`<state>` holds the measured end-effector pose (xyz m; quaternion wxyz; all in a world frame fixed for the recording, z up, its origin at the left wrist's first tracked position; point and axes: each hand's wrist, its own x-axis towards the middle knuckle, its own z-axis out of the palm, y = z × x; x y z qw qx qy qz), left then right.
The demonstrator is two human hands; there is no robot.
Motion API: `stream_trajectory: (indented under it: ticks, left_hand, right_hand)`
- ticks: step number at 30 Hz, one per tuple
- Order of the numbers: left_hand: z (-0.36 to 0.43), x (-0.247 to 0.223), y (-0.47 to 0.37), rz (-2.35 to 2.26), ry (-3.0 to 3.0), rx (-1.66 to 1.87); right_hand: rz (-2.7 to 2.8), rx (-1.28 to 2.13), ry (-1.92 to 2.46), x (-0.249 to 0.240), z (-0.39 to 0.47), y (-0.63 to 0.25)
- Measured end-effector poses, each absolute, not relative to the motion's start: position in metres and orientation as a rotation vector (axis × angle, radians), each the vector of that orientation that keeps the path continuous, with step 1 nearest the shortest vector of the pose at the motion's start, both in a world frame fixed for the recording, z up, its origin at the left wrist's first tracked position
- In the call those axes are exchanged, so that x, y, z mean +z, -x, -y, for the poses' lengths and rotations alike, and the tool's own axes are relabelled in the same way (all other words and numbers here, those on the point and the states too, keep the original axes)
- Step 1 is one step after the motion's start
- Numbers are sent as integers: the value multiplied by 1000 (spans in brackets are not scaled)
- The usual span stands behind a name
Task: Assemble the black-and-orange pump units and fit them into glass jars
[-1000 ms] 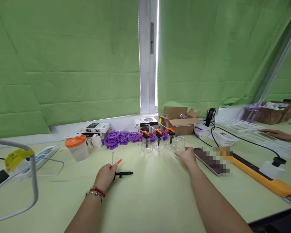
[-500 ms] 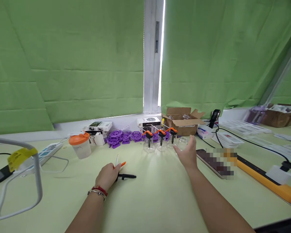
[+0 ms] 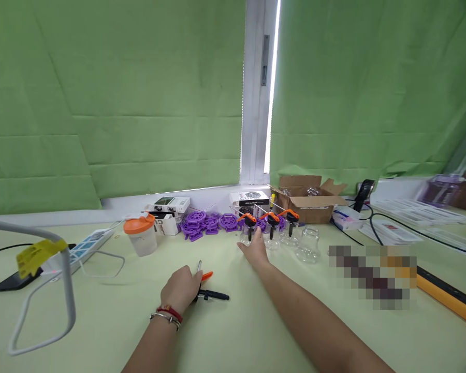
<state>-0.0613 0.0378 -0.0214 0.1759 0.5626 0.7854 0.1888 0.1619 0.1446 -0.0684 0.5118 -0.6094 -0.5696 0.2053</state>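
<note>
My left hand [image 3: 181, 287] is closed around a black-and-orange crank top [image 3: 216, 295] with a thin metal rod, held low over the table. My right hand [image 3: 255, 254] has thumb and fingers on either side of the leftmost glass jar [image 3: 247, 237], which carries a similar black-and-orange top; the hand partly hides it. Two more topped jars, the middle jar [image 3: 272, 241] and the right jar [image 3: 290, 239], stand beside it in a row. A clear glass jar without a top [image 3: 308, 246] stands at the row's right end.
Purple plastic wheel-shaped parts [image 3: 198, 223] lie behind, near small boxes [image 3: 171, 204] and an open carton [image 3: 310, 207]. An orange-lidded cup [image 3: 142, 235], a power strip [image 3: 91, 243] and a grey metal frame [image 3: 68, 290] are leftward. Cables and a yellow bar [image 3: 446, 290] are rightward.
My right hand has moved left, from the topless glass jar to the leftmost topped jar. That topless jar stands slightly nearer. The view has turned left; my left hand keeps its hold.
</note>
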Motion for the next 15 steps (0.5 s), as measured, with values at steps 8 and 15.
stream_trajectory:
  ticks: [8,15]
  left_hand:
    - [-31,-14,55,-2260,-1690,638]
    - [-25,-8,44,-1886,-1838,1404]
  right_hand:
    - [1474,258,1619,-64,-143,-153]
    - [1673,292,1536,-52,-102,-162]
